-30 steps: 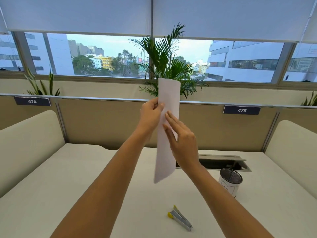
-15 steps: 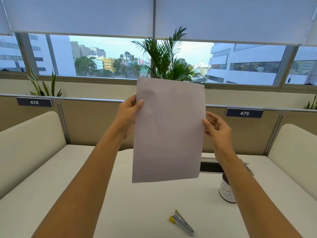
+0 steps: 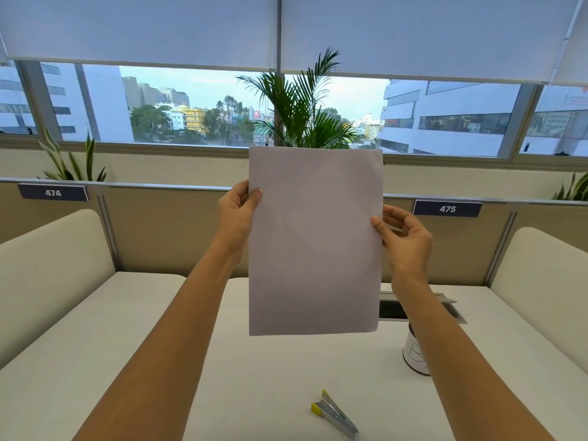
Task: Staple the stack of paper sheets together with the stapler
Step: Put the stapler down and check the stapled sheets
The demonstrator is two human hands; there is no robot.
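stack of plain white paper sheets held upright, well above small silver stapler with yellow tip | left hand pinches left edge, right hand pinches right edge | likely squaring edges | stapler untouched on white desk
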